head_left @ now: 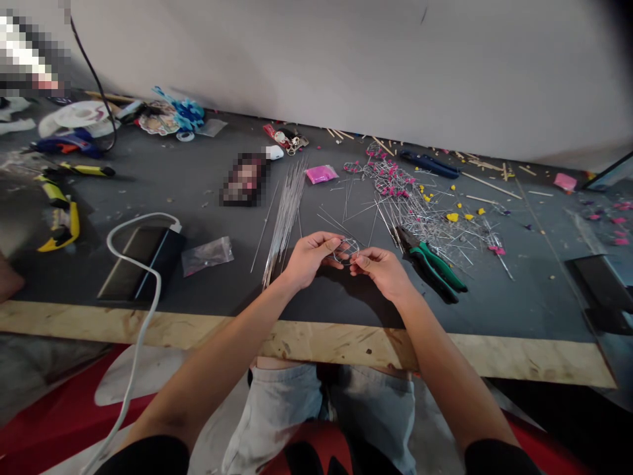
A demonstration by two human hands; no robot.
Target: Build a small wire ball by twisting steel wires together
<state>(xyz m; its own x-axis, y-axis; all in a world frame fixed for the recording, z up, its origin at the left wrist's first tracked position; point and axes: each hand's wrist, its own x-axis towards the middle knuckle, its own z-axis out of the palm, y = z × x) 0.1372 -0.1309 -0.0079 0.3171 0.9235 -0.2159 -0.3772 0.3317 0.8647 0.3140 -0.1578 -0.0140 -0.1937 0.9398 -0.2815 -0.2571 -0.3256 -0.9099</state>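
Observation:
My left hand (pixel 310 256) and my right hand (pixel 382 269) together pinch a small bent wire ring (pixel 346 250) just above the dark table top (pixel 316 290), fingertips nearly touching. A bundle of straight thin wires (pixel 285 214) lies just left of my left hand. Green-handled pliers (pixel 431 264) rest on the table right of my right hand. Beyond them spreads a tangle of cut wires with pink beads (pixel 405 198).
A dark power bank (pixel 143 262) with a white cable (pixel 133 330) lies at left, next to a clear bag (pixel 208 254). Yellow tools (pixel 62 221), a pink packet (pixel 321 173), blue pliers (pixel 429 165) and wooden sticks lie farther back. The table's plywood edge (pixel 316 340) faces me.

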